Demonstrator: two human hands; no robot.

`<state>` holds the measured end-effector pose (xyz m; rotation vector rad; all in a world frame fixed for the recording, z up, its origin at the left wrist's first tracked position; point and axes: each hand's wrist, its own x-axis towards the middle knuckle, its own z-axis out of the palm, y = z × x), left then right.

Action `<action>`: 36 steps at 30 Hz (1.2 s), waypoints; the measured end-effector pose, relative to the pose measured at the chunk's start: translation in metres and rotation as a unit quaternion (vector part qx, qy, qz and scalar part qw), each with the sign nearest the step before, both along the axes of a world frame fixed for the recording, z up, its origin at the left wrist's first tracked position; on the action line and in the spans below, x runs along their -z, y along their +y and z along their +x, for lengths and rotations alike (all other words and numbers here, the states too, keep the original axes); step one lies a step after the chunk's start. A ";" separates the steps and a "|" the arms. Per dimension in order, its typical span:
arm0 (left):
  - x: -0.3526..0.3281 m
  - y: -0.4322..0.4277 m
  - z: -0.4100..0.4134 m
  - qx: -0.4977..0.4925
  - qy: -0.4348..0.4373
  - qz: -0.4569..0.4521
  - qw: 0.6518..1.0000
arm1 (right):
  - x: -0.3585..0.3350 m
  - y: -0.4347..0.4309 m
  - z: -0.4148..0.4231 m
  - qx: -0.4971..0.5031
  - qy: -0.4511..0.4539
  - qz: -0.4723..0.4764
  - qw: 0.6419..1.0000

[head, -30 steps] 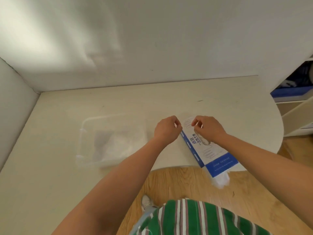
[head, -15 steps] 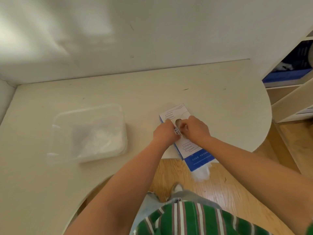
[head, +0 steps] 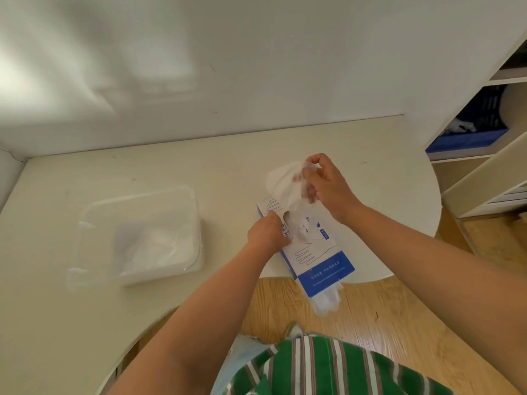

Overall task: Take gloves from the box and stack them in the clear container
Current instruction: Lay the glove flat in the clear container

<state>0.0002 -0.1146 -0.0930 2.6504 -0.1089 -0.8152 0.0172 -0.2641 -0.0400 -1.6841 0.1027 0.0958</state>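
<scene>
There is one blue and white box point(head: 313, 252) on the table point(head: 199, 172). There are two hands. The left hand point(head: 266, 233) holds the box at its left side, next to the hole in its top. The right hand point(head: 325, 186) is above the far end of the box and pinches one thin see-through glove point(head: 285, 183). The glove hangs from the fingers down to the hole in the box. One clear container point(head: 137, 240) sits well left of the box. It has a pile of gloves point(head: 159, 243) inside, too blurry to count.
</scene>
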 end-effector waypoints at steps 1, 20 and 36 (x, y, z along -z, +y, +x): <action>0.000 0.002 0.001 -0.003 0.015 -0.009 1.000 | -0.001 -0.002 -0.001 -0.004 0.005 0.002 1.000; -0.059 0.069 0.017 -0.220 0.094 -0.532 0.812 | -0.003 0.023 0.010 -0.073 0.106 -0.013 0.992; -0.063 0.227 0.011 -0.290 0.005 -0.464 0.837 | -0.016 0.158 0.051 -0.272 0.106 -0.072 0.954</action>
